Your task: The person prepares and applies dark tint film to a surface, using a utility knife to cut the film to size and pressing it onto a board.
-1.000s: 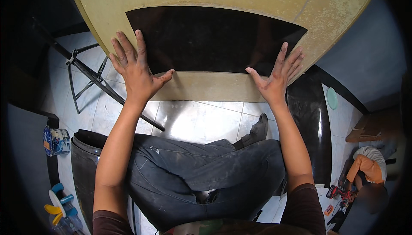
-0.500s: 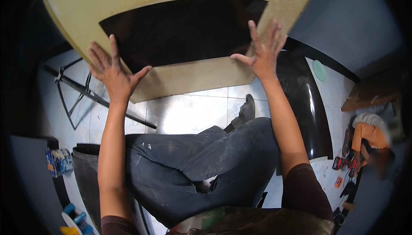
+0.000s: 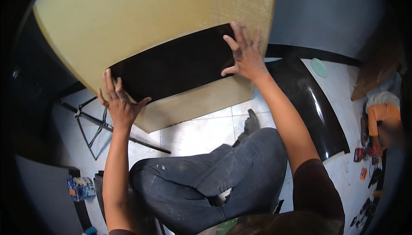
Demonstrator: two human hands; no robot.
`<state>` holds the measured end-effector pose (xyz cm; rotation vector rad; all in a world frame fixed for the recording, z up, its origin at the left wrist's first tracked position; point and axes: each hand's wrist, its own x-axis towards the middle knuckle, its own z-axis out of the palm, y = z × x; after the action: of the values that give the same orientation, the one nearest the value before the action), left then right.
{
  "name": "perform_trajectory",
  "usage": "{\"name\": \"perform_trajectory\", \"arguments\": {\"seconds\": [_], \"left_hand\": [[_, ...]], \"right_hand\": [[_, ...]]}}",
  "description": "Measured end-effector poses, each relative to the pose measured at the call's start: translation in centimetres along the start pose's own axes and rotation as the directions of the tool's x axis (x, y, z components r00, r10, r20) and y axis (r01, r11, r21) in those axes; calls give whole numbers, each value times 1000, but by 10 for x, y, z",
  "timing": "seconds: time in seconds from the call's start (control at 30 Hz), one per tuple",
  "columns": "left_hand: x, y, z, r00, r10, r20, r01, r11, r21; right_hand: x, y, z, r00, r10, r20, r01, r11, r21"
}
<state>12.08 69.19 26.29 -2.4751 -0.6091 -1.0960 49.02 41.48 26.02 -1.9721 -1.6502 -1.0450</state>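
Observation:
A glossy black sheet (image 3: 174,61) lies against the lower part of a large cream-yellow panel (image 3: 128,16) in front of me. My left hand (image 3: 120,104) is at the sheet's left end, fingers stretched and thumb reaching over its lower left corner. At the right end is my right hand (image 3: 246,59), its fingers spread along the short edge and its thumb near the lower right corner. Both hands are open and seem to touch the sheet's ends; exact contact cannot be made out. Below the sheet shows the panel's pale lower edge (image 3: 197,102).
A larger curved black sheet (image 3: 311,106) lies on the tiled floor at right, near a pale green disc (image 3: 319,67). Dark folding legs (image 3: 96,123) stand at left, above a colourful package (image 3: 80,187). A person in orange (image 3: 384,117) is beside a red power tool (image 3: 365,154).
The black sheet's left end now sits lower than its right in view, and both hands are closer in at its ends. My view has shifted, too.

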Motion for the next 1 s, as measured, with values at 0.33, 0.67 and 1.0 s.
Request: {"name": "perform_trajectory", "arguments": {"seconds": [0.33, 0.67, 1.0], "left_hand": [[5, -24, 1, 999, 34, -8, -34, 993, -113], [-20, -11, 13, 999, -34, 40, 34, 999, 7], [-23, -4, 17, 986, -90, 142, 104, 990, -95]], "right_hand": [[6, -9, 0, 997, 17, -77, -17, 1000, 7], [3, -4, 3, 998, 52, -16, -53, 996, -67], [2, -3, 10, 999, 31, -39, -33, 998, -54]]}}
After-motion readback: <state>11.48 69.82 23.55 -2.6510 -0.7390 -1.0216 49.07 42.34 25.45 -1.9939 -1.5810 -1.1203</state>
